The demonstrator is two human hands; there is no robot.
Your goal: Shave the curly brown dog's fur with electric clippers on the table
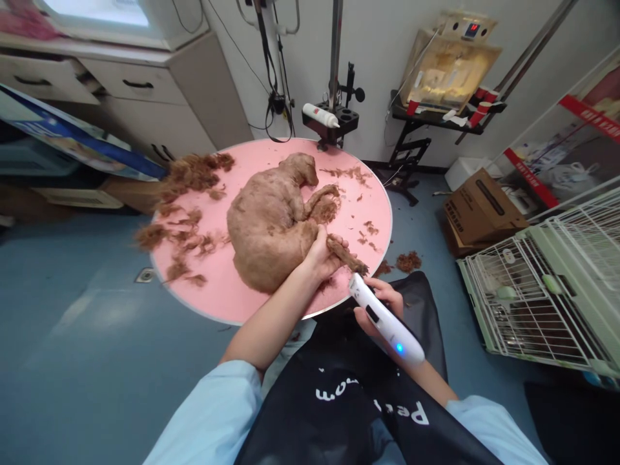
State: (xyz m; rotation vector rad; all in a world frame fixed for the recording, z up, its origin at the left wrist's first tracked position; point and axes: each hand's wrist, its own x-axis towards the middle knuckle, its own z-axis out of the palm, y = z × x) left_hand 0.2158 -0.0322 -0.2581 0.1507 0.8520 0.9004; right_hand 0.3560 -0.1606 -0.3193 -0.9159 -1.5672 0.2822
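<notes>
A brown dog (266, 219) with closely cropped fur lies curled on its side on the round pink table (271, 309). My left hand (325, 257) is closed around one of its legs, and the paw sticks out past my fingers toward the table's near right edge. In my right hand (385, 302) is a white hair clipper (387, 326) with a glowing blue light. Its blade end is close to the paw; whether they touch I cannot tell. Longer fur remains on the lower legs.
Clumps of brown fur (186, 181) cover the table's left side, with smaller tufts (349, 174) on the right. A white bottle (320, 116) lies on a black holder (346, 119) behind the table. A wire cage (537, 290) and a cardboard box (484, 206) stand at right.
</notes>
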